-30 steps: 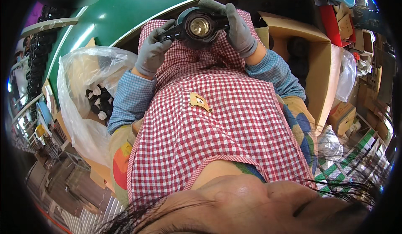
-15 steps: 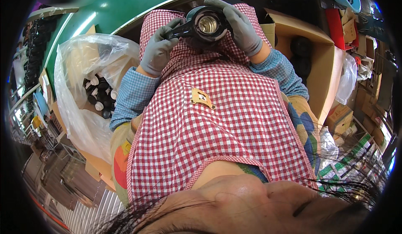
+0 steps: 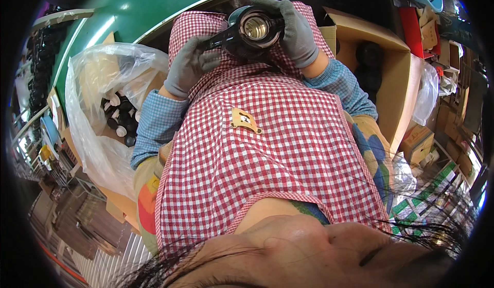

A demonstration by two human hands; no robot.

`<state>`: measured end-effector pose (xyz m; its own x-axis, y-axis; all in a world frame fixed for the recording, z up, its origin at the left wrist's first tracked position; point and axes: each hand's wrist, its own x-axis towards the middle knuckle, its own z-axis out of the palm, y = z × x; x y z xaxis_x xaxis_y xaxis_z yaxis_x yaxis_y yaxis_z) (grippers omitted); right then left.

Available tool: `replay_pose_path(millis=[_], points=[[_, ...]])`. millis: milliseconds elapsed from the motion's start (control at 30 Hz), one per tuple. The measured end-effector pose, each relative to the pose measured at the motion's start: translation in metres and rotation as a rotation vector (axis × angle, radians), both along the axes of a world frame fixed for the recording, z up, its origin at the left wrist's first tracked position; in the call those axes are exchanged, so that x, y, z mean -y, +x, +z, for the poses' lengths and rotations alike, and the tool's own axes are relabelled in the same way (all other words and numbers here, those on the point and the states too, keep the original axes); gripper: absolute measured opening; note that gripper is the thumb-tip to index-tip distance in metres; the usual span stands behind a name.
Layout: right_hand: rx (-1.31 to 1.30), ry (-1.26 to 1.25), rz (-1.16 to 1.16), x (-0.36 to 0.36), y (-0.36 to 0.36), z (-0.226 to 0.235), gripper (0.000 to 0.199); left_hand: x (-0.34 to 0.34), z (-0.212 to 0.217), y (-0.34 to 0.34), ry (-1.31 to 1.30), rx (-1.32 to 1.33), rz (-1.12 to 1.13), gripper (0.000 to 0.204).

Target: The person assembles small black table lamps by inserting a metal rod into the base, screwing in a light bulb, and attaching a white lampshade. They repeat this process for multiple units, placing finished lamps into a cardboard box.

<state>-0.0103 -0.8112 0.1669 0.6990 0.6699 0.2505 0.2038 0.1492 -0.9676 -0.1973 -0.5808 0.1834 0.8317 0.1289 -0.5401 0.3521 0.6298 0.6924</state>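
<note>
We see bright, even daylight across the checked apron (image 3: 267,133), with a pale glare streak on the green table edge (image 3: 103,30) and shine on the clear plastic bag (image 3: 98,82). The fisheye bends every edge into a black rim. Hair (image 3: 206,267) at the bottom blurs, close and out of focus; the corners sit dim.

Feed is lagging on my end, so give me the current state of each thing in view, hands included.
Left hand: gloved, gripping the black handle of the pot.
Right hand: gloved, wrapped around the pot body.
Black pot with shiny metal inside: held over the lap, mouth facing the camera, no lid on.
Clear plastic bag: open, black-and-white parts inside.
Cardboard box: open, dark items inside.
Checked apron: worn, spread over the lap.
</note>
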Motion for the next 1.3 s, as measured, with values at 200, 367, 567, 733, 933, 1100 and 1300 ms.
replay_pose_path(millis=[200,367,567,733,933,1100,1300], points=[[0.107,0.287,0.145,-0.001,0.002,0.019,0.051,-0.012,-0.011,0.002,-0.484,0.020,-0.225,0.063],[0.318,0.187,0.513,0.013,0.058,0.027,0.033,-0.025,0.014,0.021,-0.039,0.007,-0.150,0.047],[0.277,-0.335,-0.093,-0.044,0.154,0.006,0.049,-0.004,-0.023,-0.001,0.753,-0.086,-0.434,0.039],[0.681,-0.821,-0.432,-0.097,0.201,-0.008,0.066,0.032,-0.021,-0.011,1.029,-0.118,-0.741,0.036],[0.390,-0.845,-0.198,-0.110,0.246,-0.038,0.045,0.017,0.048,0.024,1.057,-0.197,-0.902,0.042],[-0.293,-0.516,0.332,-0.048,0.185,0.056,0.047,-0.075,0.064,0.078,1.569,0.388,0.023,0.031],[0.014,-0.292,0.615,-0.043,0.137,0.049,0.044,-0.081,0.076,0.136,1.457,0.542,-0.486,0.036]])
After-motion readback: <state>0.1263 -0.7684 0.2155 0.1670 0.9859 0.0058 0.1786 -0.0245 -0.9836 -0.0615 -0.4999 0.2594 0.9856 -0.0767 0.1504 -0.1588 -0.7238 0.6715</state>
